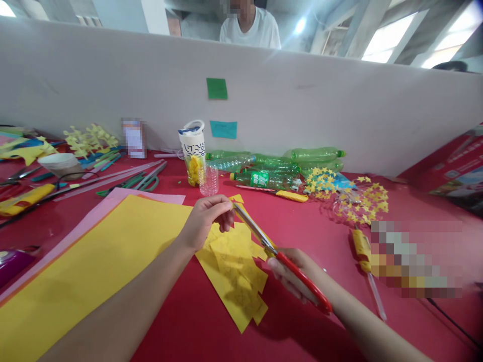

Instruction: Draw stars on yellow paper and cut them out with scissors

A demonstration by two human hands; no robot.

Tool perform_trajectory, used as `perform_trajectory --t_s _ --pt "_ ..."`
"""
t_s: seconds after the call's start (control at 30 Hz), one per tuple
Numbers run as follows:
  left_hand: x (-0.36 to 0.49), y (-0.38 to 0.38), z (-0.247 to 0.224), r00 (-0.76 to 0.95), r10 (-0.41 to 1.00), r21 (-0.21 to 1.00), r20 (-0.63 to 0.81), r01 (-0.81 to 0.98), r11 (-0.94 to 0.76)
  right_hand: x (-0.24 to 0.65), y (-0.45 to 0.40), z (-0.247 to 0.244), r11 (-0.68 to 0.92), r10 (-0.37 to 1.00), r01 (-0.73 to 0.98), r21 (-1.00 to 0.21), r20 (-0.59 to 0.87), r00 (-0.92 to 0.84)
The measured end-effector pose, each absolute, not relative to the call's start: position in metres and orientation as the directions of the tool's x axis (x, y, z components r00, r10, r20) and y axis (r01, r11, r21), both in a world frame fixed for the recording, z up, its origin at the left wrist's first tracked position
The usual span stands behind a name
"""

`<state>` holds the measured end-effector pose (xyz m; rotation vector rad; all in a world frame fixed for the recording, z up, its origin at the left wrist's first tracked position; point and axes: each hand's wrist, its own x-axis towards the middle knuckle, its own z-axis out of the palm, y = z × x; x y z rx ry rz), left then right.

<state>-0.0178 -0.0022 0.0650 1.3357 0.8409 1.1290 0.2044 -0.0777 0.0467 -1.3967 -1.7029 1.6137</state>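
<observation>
Red-handled metal scissors (281, 256) slant across the frame's centre, gripped by the right hand (284, 275) with curled fingers. The left hand (211, 213) pinches a small yellow paper piece (236, 199) at the blade tips. Jagged yellow paper sheets (237, 261) lie below; translucent green plastic bottles (277, 178), above centre.

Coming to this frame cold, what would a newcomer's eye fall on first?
Probably the red-handled scissors, near the centre in the right hand, their tip close to the left hand. Next, likely the big yellow sheet spread over the left of the red table. Farther back, green bottles lie by the pale partition, with yellow stars at their right.
</observation>
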Motion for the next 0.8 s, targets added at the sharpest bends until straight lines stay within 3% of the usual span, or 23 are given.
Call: perform_trajectory --t_s 0.4,0.6,0.8 --pt "-0.013 -0.0057 0.0654 0.29 0.922 0.966 0.255 -0.049 -0.252 0.2054 -0.0788 0.0456 -0.15 0.845 0.376 -0.914 -0.316 -0.432" --pt "-0.0113 -0.0054 0.065 0.205 0.914 0.928 0.349 0.061 -0.368 0.2043 -0.0815 0.0447 -0.135 0.839 0.324 -0.937 -0.282 -0.465" --pt "-0.0099 -0.0086 0.0661 0.286 0.896 0.932 0.339 0.027 -0.361 0.204 -0.0829 0.0408 -0.106 0.852 0.326 -0.94 -0.254 -0.458"
